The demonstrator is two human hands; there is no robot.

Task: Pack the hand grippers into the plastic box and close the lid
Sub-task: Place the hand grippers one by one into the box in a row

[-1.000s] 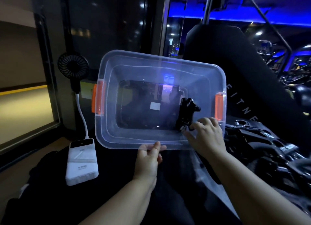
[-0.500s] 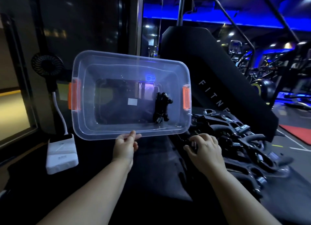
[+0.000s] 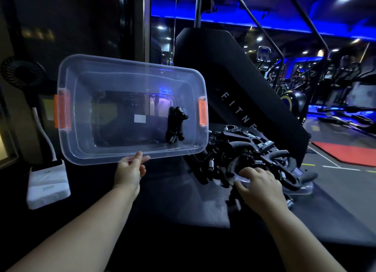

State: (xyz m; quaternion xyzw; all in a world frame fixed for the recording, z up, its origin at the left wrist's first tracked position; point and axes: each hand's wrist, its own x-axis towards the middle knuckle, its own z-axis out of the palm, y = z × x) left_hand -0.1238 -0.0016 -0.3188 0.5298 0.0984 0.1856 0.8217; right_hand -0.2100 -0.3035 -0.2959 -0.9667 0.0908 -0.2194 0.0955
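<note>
The left grip [image 3: 130,170] pinches the near rim of the box [image 3: 81,129]. The box is clear rigid plastic, a rounded rectangle, tipped up with its opening toward the camera and orange latches [image 3: 62,111] at both short ends. One black gripper [image 3: 176,127] lies inside, near the right end. The right grip [image 3: 258,184] rests with bent fingers on the pile [image 3: 254,149] of black foam-handled, coil-sprung grippers heaped on the clear lid [image 3: 301,188]. Whether it clasps anything, cannot tell.
</note>
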